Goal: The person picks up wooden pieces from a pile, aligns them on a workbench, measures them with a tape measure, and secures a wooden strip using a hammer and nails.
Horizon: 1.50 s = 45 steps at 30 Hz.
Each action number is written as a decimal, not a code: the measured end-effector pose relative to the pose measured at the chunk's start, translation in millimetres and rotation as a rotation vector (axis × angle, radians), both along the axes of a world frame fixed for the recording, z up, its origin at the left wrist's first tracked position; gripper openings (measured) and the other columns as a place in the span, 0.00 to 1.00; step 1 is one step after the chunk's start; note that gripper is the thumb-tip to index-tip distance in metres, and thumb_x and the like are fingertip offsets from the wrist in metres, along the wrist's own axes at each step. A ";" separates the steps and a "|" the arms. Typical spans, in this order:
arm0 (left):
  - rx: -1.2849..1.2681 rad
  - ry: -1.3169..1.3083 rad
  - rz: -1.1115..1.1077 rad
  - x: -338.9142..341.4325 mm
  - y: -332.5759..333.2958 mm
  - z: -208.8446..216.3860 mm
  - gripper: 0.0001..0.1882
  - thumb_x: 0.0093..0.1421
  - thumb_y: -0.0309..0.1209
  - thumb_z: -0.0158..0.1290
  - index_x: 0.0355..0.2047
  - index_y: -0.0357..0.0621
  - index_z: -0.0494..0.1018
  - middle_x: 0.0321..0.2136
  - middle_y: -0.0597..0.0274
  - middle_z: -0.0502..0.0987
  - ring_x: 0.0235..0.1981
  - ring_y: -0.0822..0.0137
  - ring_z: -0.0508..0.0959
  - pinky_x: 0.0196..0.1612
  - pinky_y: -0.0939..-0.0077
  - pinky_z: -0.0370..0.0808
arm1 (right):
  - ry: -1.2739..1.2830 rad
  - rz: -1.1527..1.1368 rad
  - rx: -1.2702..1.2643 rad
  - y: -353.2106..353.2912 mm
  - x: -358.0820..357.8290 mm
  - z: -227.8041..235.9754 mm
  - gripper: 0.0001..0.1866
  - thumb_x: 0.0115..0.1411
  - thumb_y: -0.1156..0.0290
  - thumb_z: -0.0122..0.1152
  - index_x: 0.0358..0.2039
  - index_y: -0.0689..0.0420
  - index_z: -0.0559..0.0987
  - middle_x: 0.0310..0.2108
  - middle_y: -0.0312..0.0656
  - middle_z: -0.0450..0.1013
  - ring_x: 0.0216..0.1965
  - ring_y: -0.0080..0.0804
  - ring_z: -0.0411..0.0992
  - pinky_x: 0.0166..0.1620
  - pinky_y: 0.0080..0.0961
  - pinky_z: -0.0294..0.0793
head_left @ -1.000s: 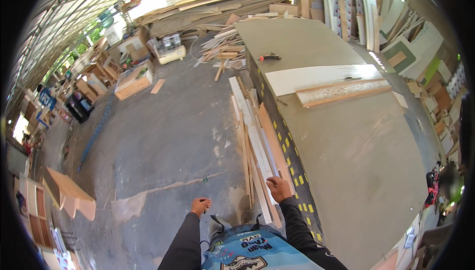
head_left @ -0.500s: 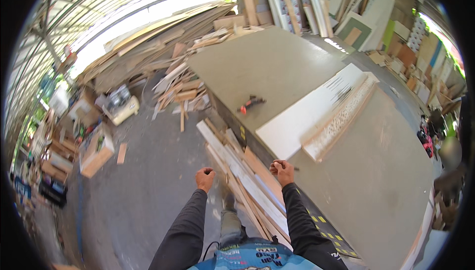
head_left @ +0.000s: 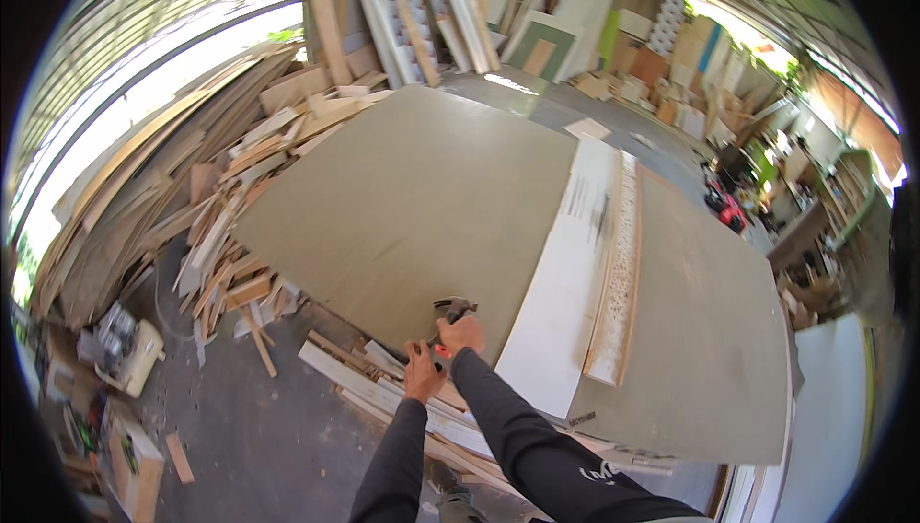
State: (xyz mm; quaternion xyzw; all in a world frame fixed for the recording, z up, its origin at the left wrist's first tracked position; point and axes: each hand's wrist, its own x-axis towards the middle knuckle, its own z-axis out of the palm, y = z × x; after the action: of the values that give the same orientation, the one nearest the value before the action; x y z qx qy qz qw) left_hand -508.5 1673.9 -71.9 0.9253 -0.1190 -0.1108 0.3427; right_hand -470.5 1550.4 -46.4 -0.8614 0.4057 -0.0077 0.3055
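A claw hammer (head_left: 454, 307) with a dark head and a red-ended handle is at the near edge of the large grey-brown board table (head_left: 422, 207). My right hand (head_left: 463, 333) is closed round its handle just below the head. Beside the handle's red end, my left hand (head_left: 422, 374) has its fingers curled in. What those fingers hold, if anything, is hidden. To the right of my hands lies a long white board (head_left: 556, 302). A narrow wood-edged panel with a speckled face (head_left: 613, 302) rests along its right side.
A small dark piece (head_left: 582, 418) lies by the white board's near end. Timber strips (head_left: 359, 389) are stacked below the table's near left edge. Offcuts (head_left: 251, 290) heap at the left; panels (head_left: 460, 15) lean at the back. A cream machine (head_left: 134, 355) stands on the floor.
My view has turned to the right. Both hands have moved forward and together over the table edge. My right hand has taken hold of the hammer that was lying on the table.
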 end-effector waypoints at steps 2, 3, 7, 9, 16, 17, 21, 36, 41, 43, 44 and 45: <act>-0.112 -0.055 -0.002 -3.2 -0.3 -14.1 0.34 0.45 0.35 0.65 0.51 0.40 0.63 0.50 0.44 0.60 0.48 0.42 0.71 0.49 0.56 0.71 | -0.014 -0.096 -0.225 22.6 13.4 -5.9 0.23 0.54 0.54 0.61 0.37 0.64 0.75 0.35 0.52 0.77 0.37 0.45 0.79 0.41 0.41 0.79; -0.198 -0.060 -0.002 -2.5 -0.6 -22.7 0.34 0.45 0.34 0.65 0.51 0.41 0.63 0.49 0.45 0.61 0.47 0.43 0.71 0.48 0.57 0.71 | -0.011 -0.140 -0.226 25.4 19.9 -8.0 0.23 0.54 0.55 0.60 0.38 0.63 0.74 0.36 0.51 0.77 0.37 0.44 0.79 0.41 0.40 0.79; -0.369 -0.081 -0.104 -14.3 -3.0 -54.6 0.23 0.49 0.28 0.61 0.45 0.41 0.70 0.41 0.53 0.67 0.43 0.53 0.73 0.44 0.64 0.72 | 0.045 -0.112 -0.259 15.1 23.6 -41.3 0.20 0.56 0.57 0.58 0.39 0.63 0.72 0.37 0.51 0.77 0.37 0.45 0.78 0.42 0.41 0.78; -0.611 0.081 -0.094 -25.4 -2.1 -44.1 0.19 0.51 0.26 0.59 0.45 0.39 0.72 0.38 0.55 0.71 0.40 0.58 0.75 0.42 0.67 0.73 | 0.017 0.045 -0.215 3.0 10.8 -39.6 0.18 0.55 0.58 0.57 0.35 0.63 0.74 0.34 0.53 0.76 0.37 0.49 0.77 0.42 0.43 0.77; -1.470 0.987 0.164 -83.1 38.6 27.5 0.27 0.68 0.48 0.44 0.53 0.36 0.69 0.35 0.54 0.78 0.32 0.60 0.78 0.35 0.69 0.77 | -0.334 0.378 0.197 -20.2 -132.2 6.7 0.18 0.50 0.58 0.62 0.31 0.63 0.75 0.26 0.58 0.73 0.32 0.57 0.73 0.36 0.45 0.71; -1.417 1.047 0.095 -98.6 35.4 34.4 0.29 0.68 0.52 0.42 0.54 0.37 0.67 0.38 0.54 0.77 0.33 0.60 0.78 0.36 0.68 0.77 | -0.359 0.377 0.184 -17.7 -167.6 22.4 0.18 0.50 0.60 0.63 0.31 0.63 0.75 0.27 0.58 0.73 0.32 0.57 0.73 0.36 0.44 0.71; -1.237 1.212 -0.079 -171.0 11.5 23.2 0.26 0.67 0.48 0.46 0.56 0.41 0.66 0.44 0.59 0.75 0.40 0.65 0.78 0.44 0.70 0.76 | -0.375 0.315 0.055 2.1 -293.0 59.4 0.28 0.50 0.64 0.61 0.50 0.63 0.67 0.37 0.58 0.74 0.41 0.58 0.73 0.42 0.48 0.71; -0.590 1.376 -0.525 -549.3 -76.1 32.3 0.12 0.58 0.32 0.58 0.40 0.41 0.76 0.34 0.61 0.80 0.33 0.68 0.81 0.37 0.74 0.79 | -0.264 -0.315 0.233 27.2 -746.6 94.4 0.33 0.54 0.67 0.58 0.58 0.61 0.60 0.44 0.60 0.71 0.41 0.62 0.72 0.43 0.49 0.71; -0.375 1.533 -0.800 -678.9 -105.3 45.1 0.13 0.60 0.35 0.55 0.39 0.38 0.76 0.35 0.58 0.80 0.33 0.67 0.81 0.35 0.74 0.80 | -0.318 -0.663 0.035 51.8 -878.6 89.9 0.33 0.55 0.62 0.61 0.57 0.61 0.63 0.43 0.59 0.72 0.42 0.60 0.72 0.43 0.47 0.72; -0.313 1.584 -0.855 -726.3 -120.1 51.1 0.14 0.62 0.36 0.53 0.40 0.37 0.75 0.35 0.57 0.80 0.33 0.67 0.81 0.36 0.74 0.79 | -0.302 -0.796 0.002 64.1 -924.1 92.3 0.33 0.55 0.59 0.62 0.56 0.62 0.64 0.43 0.58 0.72 0.42 0.57 0.73 0.44 0.45 0.72; -0.252 1.617 -0.899 -743.0 -130.9 51.5 0.14 0.61 0.36 0.54 0.39 0.37 0.75 0.35 0.57 0.80 0.34 0.67 0.81 0.38 0.74 0.79 | -0.290 -0.864 0.019 67.8 -941.1 93.8 0.33 0.55 0.58 0.63 0.56 0.62 0.65 0.44 0.57 0.72 0.43 0.56 0.73 0.44 0.44 0.73; -0.217 1.592 -0.958 -761.7 -137.7 52.4 0.14 0.61 0.36 0.54 0.39 0.38 0.76 0.34 0.58 0.80 0.34 0.67 0.81 0.39 0.74 0.79 | -0.277 -0.929 0.037 72.2 -956.2 95.0 0.33 0.55 0.57 0.64 0.56 0.62 0.66 0.44 0.55 0.73 0.44 0.54 0.73 0.45 0.42 0.73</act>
State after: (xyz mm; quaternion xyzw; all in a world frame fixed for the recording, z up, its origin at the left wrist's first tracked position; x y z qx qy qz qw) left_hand -1270.2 1536.2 -19.5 0.3922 -0.2275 -0.8298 0.3254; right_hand -1426.7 1622.6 48.6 -0.5746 0.7028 -0.2508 0.3361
